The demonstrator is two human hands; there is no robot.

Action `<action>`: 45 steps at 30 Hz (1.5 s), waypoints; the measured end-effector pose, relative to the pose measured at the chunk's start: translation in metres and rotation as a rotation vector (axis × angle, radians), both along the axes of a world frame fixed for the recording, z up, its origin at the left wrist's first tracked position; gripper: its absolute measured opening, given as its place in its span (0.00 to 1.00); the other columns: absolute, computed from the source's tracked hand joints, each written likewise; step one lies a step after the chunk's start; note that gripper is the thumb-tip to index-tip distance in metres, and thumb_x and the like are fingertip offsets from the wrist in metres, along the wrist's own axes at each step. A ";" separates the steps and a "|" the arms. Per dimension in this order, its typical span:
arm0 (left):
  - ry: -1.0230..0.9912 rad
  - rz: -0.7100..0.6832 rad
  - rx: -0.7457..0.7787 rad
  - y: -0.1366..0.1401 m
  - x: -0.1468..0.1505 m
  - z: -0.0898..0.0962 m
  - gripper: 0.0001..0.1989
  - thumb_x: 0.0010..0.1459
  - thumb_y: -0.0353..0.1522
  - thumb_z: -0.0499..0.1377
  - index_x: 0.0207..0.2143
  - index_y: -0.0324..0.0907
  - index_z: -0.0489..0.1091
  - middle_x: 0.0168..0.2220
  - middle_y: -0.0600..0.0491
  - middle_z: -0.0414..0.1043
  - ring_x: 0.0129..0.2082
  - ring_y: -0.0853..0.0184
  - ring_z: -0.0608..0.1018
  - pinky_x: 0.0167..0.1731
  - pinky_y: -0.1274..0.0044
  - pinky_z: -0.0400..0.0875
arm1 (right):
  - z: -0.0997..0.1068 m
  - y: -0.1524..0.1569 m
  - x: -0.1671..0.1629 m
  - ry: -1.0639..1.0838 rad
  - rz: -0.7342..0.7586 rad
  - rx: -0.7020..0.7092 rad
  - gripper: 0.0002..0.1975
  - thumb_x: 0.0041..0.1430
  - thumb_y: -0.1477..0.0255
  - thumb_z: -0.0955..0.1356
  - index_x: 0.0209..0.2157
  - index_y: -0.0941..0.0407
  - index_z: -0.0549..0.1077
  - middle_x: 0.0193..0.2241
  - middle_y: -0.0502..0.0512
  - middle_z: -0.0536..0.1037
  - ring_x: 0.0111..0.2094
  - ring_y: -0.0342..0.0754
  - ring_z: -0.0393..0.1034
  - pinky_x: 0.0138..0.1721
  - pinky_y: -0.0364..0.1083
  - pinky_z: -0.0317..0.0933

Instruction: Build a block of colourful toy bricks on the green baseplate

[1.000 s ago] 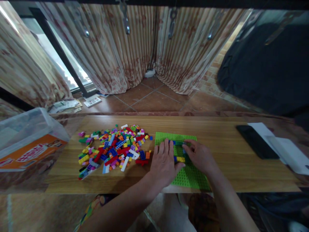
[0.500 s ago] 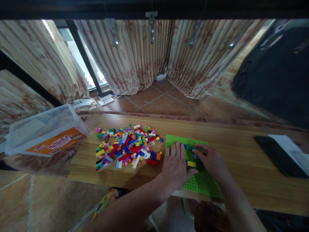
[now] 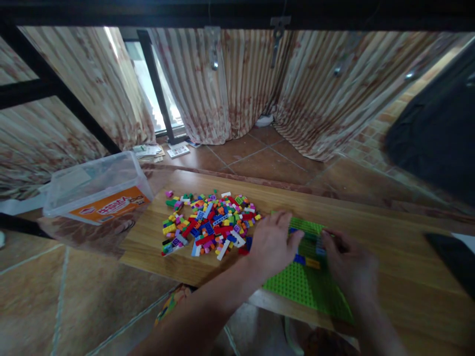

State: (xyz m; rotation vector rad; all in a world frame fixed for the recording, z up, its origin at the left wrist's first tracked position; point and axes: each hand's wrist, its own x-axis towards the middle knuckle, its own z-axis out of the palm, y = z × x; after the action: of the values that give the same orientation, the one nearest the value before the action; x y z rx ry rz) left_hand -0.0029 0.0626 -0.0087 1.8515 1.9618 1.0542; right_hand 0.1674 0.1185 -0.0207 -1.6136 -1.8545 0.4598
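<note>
My left hand [image 3: 272, 244] is over the left edge of the green baseplate [image 3: 293, 284], fingers stretched out and thumb apart, holding nothing that shows. Between my hands, a blue brick [image 3: 300, 259] and a yellow-orange brick [image 3: 312, 263] sit end to end on the plate. Farther up is another blue brick [image 3: 294, 230], partly covered by shadow. My right hand [image 3: 349, 264] is at the plate's right side, slightly blurred, with thumb and fingers curled together. A light blue brick [image 3: 321, 245] lies right beside its fingertips; whatever the fingers pinch is hidden.
A heap of mixed toy bricks [image 3: 211, 225] spreads over the wooden table [image 3: 156, 252] left of the baseplate. A clear plastic bin [image 3: 100, 173] with an orange label stands beyond the left end. A dark flat object [image 3: 449, 257] and white paper [image 3: 465, 242] lie at the right.
The view has swung left, so everything sits farther right. My left hand has shifted left on the baseplate, baring more of the blue brick. My right hand's fingers have curled in more.
</note>
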 end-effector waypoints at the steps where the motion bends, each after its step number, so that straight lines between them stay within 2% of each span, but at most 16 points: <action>1: -0.065 0.061 0.030 0.005 -0.012 0.003 0.20 0.64 0.38 0.53 0.54 0.37 0.68 0.54 0.43 0.73 0.54 0.58 0.73 0.55 0.65 0.68 | 0.001 -0.005 -0.006 0.045 0.027 0.011 0.18 0.59 0.58 0.65 0.37 0.57 0.78 0.28 0.59 0.81 0.29 0.52 0.75 0.32 0.47 0.66; 5: -0.344 0.302 0.093 0.024 -0.059 0.007 0.13 0.61 0.33 0.56 0.45 0.37 0.73 0.45 0.45 0.78 0.42 0.62 0.79 0.47 0.69 0.73 | -0.002 -0.028 -0.036 0.115 0.384 0.087 0.13 0.62 0.63 0.64 0.38 0.54 0.77 0.35 0.58 0.81 0.36 0.50 0.76 0.39 0.48 0.69; 7: -0.487 0.358 0.130 0.029 -0.076 0.006 0.11 0.60 0.31 0.56 0.42 0.37 0.75 0.40 0.46 0.79 0.37 0.65 0.79 0.42 0.72 0.74 | -0.006 -0.040 -0.051 0.095 0.555 0.092 0.10 0.64 0.67 0.64 0.38 0.54 0.76 0.38 0.57 0.80 0.39 0.50 0.75 0.41 0.49 0.69; 10: -0.638 0.366 0.170 0.030 -0.086 0.005 0.10 0.58 0.30 0.57 0.39 0.36 0.76 0.34 0.49 0.80 0.32 0.68 0.78 0.36 0.77 0.73 | -0.011 -0.052 -0.071 0.100 0.673 0.109 0.10 0.62 0.71 0.65 0.44 0.53 0.75 0.44 0.57 0.79 0.45 0.51 0.74 0.46 0.51 0.69; 14: -0.661 0.310 0.173 0.025 -0.084 0.004 0.09 0.57 0.30 0.58 0.38 0.37 0.77 0.33 0.50 0.80 0.31 0.69 0.78 0.34 0.79 0.72 | -0.011 -0.057 -0.088 0.057 0.742 0.140 0.15 0.59 0.73 0.68 0.48 0.53 0.73 0.48 0.59 0.77 0.49 0.54 0.71 0.50 0.56 0.67; 20: -0.608 0.317 0.165 0.022 -0.084 0.004 0.10 0.57 0.30 0.58 0.38 0.38 0.77 0.33 0.50 0.79 0.31 0.69 0.78 0.34 0.78 0.71 | -0.009 -0.056 -0.098 0.041 0.783 0.113 0.17 0.57 0.75 0.69 0.49 0.53 0.74 0.45 0.58 0.78 0.47 0.55 0.70 0.48 0.57 0.66; 24: -0.616 0.302 0.166 0.022 -0.085 0.004 0.09 0.57 0.30 0.58 0.38 0.38 0.77 0.33 0.51 0.80 0.31 0.69 0.78 0.34 0.78 0.71 | -0.013 -0.054 -0.099 0.049 0.797 0.112 0.15 0.57 0.77 0.69 0.46 0.53 0.74 0.42 0.56 0.79 0.44 0.54 0.71 0.45 0.55 0.66; 29: -0.603 0.290 0.155 0.022 -0.083 0.003 0.09 0.57 0.30 0.58 0.38 0.38 0.77 0.34 0.51 0.80 0.33 0.69 0.79 0.37 0.78 0.72 | -0.014 -0.054 -0.100 0.069 0.812 0.119 0.13 0.58 0.75 0.69 0.46 0.53 0.75 0.42 0.57 0.79 0.45 0.54 0.71 0.46 0.55 0.67; 32: -0.612 0.274 0.143 0.022 -0.082 0.003 0.09 0.57 0.30 0.58 0.38 0.38 0.77 0.34 0.51 0.80 0.32 0.69 0.78 0.37 0.77 0.72 | -0.012 -0.056 -0.100 0.105 0.792 0.127 0.12 0.60 0.73 0.69 0.47 0.53 0.74 0.42 0.58 0.78 0.45 0.54 0.72 0.46 0.55 0.68; 38: -0.628 0.246 0.120 0.022 -0.077 0.006 0.09 0.56 0.30 0.58 0.37 0.38 0.77 0.33 0.51 0.79 0.31 0.69 0.78 0.35 0.77 0.72 | -0.005 -0.057 -0.094 0.190 0.701 0.124 0.11 0.62 0.72 0.67 0.47 0.54 0.73 0.42 0.57 0.78 0.43 0.49 0.74 0.44 0.48 0.70; 41: -0.613 0.186 0.095 0.021 -0.073 0.006 0.09 0.56 0.29 0.58 0.37 0.38 0.77 0.33 0.51 0.79 0.31 0.69 0.78 0.35 0.77 0.72 | -0.002 -0.054 -0.089 0.215 0.627 0.135 0.11 0.61 0.71 0.67 0.46 0.53 0.73 0.43 0.57 0.77 0.43 0.49 0.74 0.44 0.48 0.70; 45: -0.643 -0.008 -0.023 0.019 -0.065 0.005 0.09 0.56 0.30 0.59 0.37 0.37 0.77 0.33 0.51 0.79 0.32 0.69 0.78 0.35 0.78 0.71 | -0.002 -0.045 -0.083 0.244 0.514 0.147 0.12 0.60 0.72 0.68 0.46 0.54 0.73 0.41 0.56 0.76 0.40 0.49 0.73 0.41 0.49 0.70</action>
State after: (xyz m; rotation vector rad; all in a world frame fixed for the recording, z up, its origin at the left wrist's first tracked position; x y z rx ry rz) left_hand -0.0675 0.0819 -0.0037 1.2747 1.5665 1.3945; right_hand 0.0848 0.0734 -0.0224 -0.9268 -2.0458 0.6863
